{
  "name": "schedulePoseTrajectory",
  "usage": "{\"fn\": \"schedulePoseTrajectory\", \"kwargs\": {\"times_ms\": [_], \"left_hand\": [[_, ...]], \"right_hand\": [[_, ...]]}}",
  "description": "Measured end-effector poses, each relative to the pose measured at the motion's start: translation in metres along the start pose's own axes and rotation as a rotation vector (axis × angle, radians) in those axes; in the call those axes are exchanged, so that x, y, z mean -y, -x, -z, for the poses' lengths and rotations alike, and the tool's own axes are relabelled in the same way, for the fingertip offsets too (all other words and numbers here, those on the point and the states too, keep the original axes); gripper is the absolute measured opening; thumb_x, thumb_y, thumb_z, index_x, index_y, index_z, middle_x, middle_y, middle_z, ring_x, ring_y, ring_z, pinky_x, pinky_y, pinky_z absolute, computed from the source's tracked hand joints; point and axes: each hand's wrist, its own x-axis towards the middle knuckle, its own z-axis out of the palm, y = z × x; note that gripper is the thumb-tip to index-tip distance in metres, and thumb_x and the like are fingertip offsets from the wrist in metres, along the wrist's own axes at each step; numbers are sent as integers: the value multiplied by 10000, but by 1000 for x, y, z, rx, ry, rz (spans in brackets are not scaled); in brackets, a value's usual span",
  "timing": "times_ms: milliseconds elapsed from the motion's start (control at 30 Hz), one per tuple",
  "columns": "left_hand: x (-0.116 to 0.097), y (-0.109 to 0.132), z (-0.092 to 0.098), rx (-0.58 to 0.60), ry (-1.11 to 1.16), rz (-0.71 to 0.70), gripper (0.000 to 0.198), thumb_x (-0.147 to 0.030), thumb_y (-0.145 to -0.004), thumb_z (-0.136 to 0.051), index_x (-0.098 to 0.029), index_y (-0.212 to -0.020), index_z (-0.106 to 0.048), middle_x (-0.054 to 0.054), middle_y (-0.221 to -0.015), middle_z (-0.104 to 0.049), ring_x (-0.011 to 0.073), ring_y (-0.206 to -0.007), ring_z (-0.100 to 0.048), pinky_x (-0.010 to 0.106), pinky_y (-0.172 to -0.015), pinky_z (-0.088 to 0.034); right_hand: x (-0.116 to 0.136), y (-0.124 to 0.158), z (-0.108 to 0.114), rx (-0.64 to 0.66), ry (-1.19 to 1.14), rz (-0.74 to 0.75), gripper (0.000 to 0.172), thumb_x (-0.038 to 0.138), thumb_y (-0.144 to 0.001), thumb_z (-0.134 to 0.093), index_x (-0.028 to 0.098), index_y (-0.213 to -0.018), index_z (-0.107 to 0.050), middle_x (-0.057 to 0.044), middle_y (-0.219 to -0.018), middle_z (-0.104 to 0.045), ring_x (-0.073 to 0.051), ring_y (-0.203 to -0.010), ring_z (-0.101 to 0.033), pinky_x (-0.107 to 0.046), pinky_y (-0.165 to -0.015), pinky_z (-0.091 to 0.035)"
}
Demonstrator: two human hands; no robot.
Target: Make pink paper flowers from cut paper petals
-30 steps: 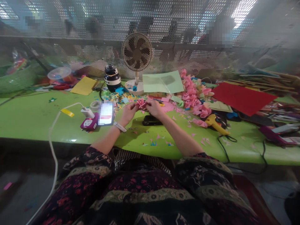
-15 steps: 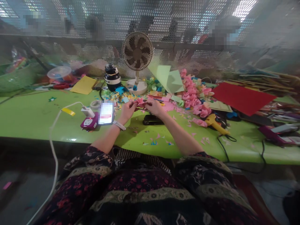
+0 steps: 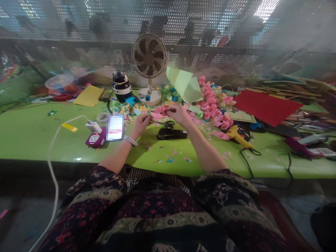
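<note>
My left hand (image 3: 141, 125) is closed in a pinch above the green table (image 3: 86, 105). Whatever is at its fingertips is too small to make out. A pair of scissors (image 3: 168, 124) points its blades toward those fingers; I cannot tell whether they touch. My right hand (image 3: 179, 114) is a little farther off and to the right, its fingers pinched on a pink paper flower (image 3: 166, 109) over other pink paper. Below the scissors lies a black stapler (image 3: 172, 134).
A phone (image 3: 114, 126) and a purple power adapter (image 3: 96, 137) with a white cable stand at left. Behind are a bottle (image 3: 122, 86), a fan (image 3: 149, 57) and a heap of pink paper flowers (image 3: 210, 99). A yellow glue gun (image 3: 238, 136) and red paper (image 3: 267, 106) lie at right.
My hands have moved apart: the pink flower, earlier between both, is now at my right hand, which has gone up and right. The scissors and the whole stapler now show.
</note>
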Motion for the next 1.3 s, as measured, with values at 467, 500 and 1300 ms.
{"fn": "schedulePoseTrajectory", "kwargs": {"times_ms": [467,500,1300], "left_hand": [[9,-3,6,-1,-223,-17,120,-267,-848,-654,-202,-916,-729,66,-848,-755,197,-771,-705,329,-775,-564],[10,-2,5,19,-271,-48,112,-249,-828,-669,-210,-907,-737,65,-850,-764,204,-784,-708,338,-797,-563],[-1,6,8,104,-225,112,192,-278,-871,-677,-179,-1013,-759,91,-1004,-795,226,-928,-739,397,-916,-581]], "right_hand": [[-28,-1,77,330,306,12,182,178,-819,-679,221,-879,-845,-4,-703,-762,-149,-631,-653,-257,-626,-488],[-29,0,80,327,301,-5,175,170,-819,-685,216,-871,-845,-14,-714,-767,-154,-639,-661,-261,-624,-494],[-57,45,129,387,284,-248,222,233,-886,-666,202,-1023,-837,-38,-980,-821,-209,-915,-752,-327,-893,-572]]}}
